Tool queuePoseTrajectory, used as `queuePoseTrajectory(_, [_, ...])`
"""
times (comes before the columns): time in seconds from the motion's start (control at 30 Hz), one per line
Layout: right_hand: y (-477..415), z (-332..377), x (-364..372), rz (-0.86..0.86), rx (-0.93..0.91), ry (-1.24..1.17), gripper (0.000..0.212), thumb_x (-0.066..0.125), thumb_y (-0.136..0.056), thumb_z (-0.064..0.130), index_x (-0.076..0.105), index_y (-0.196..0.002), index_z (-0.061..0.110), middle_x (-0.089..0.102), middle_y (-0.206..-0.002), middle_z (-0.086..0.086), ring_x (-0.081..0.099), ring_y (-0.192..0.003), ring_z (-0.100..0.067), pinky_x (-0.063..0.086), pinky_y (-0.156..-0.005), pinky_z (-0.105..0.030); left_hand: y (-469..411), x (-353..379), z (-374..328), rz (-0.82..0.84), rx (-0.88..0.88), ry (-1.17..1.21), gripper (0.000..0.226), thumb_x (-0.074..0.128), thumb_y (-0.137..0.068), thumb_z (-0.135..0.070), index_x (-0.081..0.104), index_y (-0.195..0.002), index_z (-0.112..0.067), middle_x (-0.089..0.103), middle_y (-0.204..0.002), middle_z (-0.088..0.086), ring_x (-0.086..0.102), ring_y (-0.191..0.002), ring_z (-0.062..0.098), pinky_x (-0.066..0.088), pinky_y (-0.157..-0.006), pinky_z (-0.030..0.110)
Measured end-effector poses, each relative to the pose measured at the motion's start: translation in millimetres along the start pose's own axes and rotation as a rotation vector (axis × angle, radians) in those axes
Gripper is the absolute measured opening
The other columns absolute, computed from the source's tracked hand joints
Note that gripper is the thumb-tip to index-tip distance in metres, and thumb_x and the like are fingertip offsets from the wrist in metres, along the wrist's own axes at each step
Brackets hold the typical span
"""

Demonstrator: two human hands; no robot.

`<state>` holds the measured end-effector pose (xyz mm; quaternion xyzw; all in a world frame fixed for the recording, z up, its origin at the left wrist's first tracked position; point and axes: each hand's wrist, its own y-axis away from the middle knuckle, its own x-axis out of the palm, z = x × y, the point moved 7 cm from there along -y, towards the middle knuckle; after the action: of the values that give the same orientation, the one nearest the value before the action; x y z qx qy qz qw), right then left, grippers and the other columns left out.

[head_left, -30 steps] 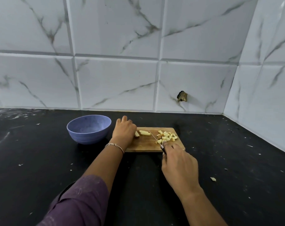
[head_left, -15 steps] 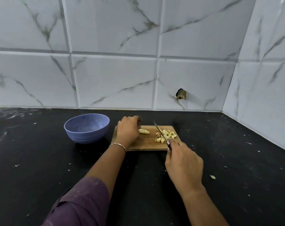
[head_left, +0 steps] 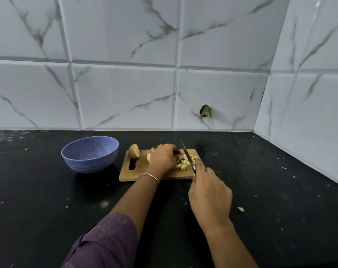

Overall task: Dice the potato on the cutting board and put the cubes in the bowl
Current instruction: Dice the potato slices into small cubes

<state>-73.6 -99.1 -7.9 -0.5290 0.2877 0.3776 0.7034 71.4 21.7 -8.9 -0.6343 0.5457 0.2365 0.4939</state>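
Your left hand (head_left: 164,158) lies over the middle of the cutting board (head_left: 137,174), knuckles up and fingers curled down at the pile of potato cubes (head_left: 183,163). The fingertips are hidden among the pieces, so you cannot tell whether they pinch one or only press on it. Your right hand (head_left: 208,194) is wrapped around the handle of the knife (head_left: 185,151), with the forefinger stretched along the top. The blade slants up and away from you, its edge at the cubes just beside your left fingertips.

The cubes sit on the right part of the board. A pale cut piece (head_left: 148,157) shows at the left edge of your left hand. An uncut potato half (head_left: 134,151) with its skin on stands at the board's far left corner, above the handle slot. The blue bowl (head_left: 90,163) stands on the black worktop (head_left: 48,200) just left of the board, not touching it; no cubes show inside.

A bracelet (head_left: 149,176) circles your left wrist, and a purple sleeve (head_left: 106,244) covers the forearm. One small potato scrap (head_left: 240,209) lies on the worktop to the right of your right hand.
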Motion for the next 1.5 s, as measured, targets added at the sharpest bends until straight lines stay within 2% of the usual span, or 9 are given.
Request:
queuePoseTrajectory(0.17, [1,2,1,0.017,-0.006,0.000,0.053,0.043,-0.105,0.025,0.026,-0.154,0.031,0.056,-0.118,0.008,0.058,-0.081,-0.007,0.048,-0.066,-0.022,-1,-21,23,-0.055,-0.057,0.151,0.026,0.060,-0.092,-0.007,0.073,-0.108,-0.023,0.070,-0.109,-0.003,0.063,-0.104,0.015,0.050,-0.096,0.038])
queuePoseTrajectory(0.27, [3,6,0,0.026,-0.024,0.000,0.047,0.044,-0.105,0.026,0.033,-0.151,0.031,0.056,-0.117,0.010,0.059,-0.083,-0.007,0.051,-0.068,-0.022,2,-39,42,-0.094,-0.070,0.068,0.034,0.055,-0.089,0.003,0.072,-0.107,-0.020,0.067,-0.110,0.001,0.062,-0.104,0.019,0.051,-0.092,0.034])
queuePoseTrajectory(0.43, [3,9,-1,0.041,-0.051,-0.020,0.045,0.046,-0.104,0.028,0.039,-0.148,0.031,0.057,-0.117,0.011,0.059,-0.084,-0.006,0.051,-0.069,-0.020,11,-51,54,-0.005,-0.002,-0.147,0.034,0.055,-0.087,0.002,0.074,-0.105,-0.020,0.064,-0.111,0.006,0.060,-0.105,0.025,0.050,-0.090,0.036])
queuePoseTrajectory(0.57, [6,11,-1,0.065,-0.064,-0.052,0.041,0.045,-0.104,0.031,0.043,-0.144,0.032,0.057,-0.113,0.012,0.056,-0.082,-0.006,0.046,-0.067,-0.019,16,-47,52,0.069,0.081,-0.324,0.031,0.058,-0.093,-0.009,0.070,-0.117,-0.025,0.063,-0.120,0.005,0.053,-0.115,0.025,0.046,-0.096,0.036])
queuePoseTrajectory(0.77, [6,11,1,0.084,-0.072,-0.054,0.041,0.047,-0.103,0.033,0.043,-0.144,0.033,0.057,-0.111,0.013,0.054,-0.081,-0.005,0.045,-0.067,-0.018,17,-41,51,0.118,0.142,-0.450,0.035,0.048,-0.101,-0.014,0.062,-0.132,-0.025,0.060,-0.130,0.005,0.046,-0.123,0.026,0.042,-0.098,0.037])
queuePoseTrajectory(0.9, [6,12,1,0.088,-0.083,-0.060,0.042,0.047,-0.103,0.034,0.042,-0.145,0.032,0.057,-0.111,0.013,0.053,-0.080,-0.005,0.043,-0.066,-0.017,15,-38,49,0.117,0.178,-0.478,0.034,0.050,-0.101,-0.015,0.061,-0.132,-0.023,0.058,-0.127,0.006,0.046,-0.122,0.026,0.042,-0.097,0.036])
queuePoseTrajectory(1.2, [5,12,1,0.069,-0.084,-0.054,0.039,0.044,-0.104,0.034,0.045,-0.143,0.033,0.059,-0.110,0.013,0.057,-0.085,-0.005,0.043,-0.067,-0.019,16,-37,53,0.156,0.249,-0.435,0.025,0.050,-0.100,-0.017,0.059,-0.123,-0.021,0.059,-0.123,0.005,0.046,-0.115,0.026,0.041,-0.090,0.034])
queuePoseTrajectory(1.37, [5,11,1,0.078,-0.073,-0.057,0.040,0.045,-0.104,0.035,0.044,-0.144,0.033,0.058,-0.109,0.013,0.053,-0.081,-0.004,0.039,-0.063,-0.017,21,-33,49,0.232,0.242,-0.385,0.026,0.051,-0.099,-0.020,0.059,-0.122,-0.028,0.058,-0.124,0.003,0.047,-0.117,0.025,0.038,-0.102,0.043])
queuePoseTrajectory(1.5, [5,8,2,0.093,-0.047,-0.049,0.039,0.046,-0.104,0.033,0.046,-0.142,0.032,0.058,-0.107,0.013,0.051,-0.076,-0.005,0.037,-0.059,-0.017,26,-31,41,0.274,0.209,-0.166,0.031,0.054,-0.096,-0.009,0.065,-0.120,-0.024,0.052,-0.130,0.005,0.051,-0.119,0.023,0.040,-0.103,0.036])
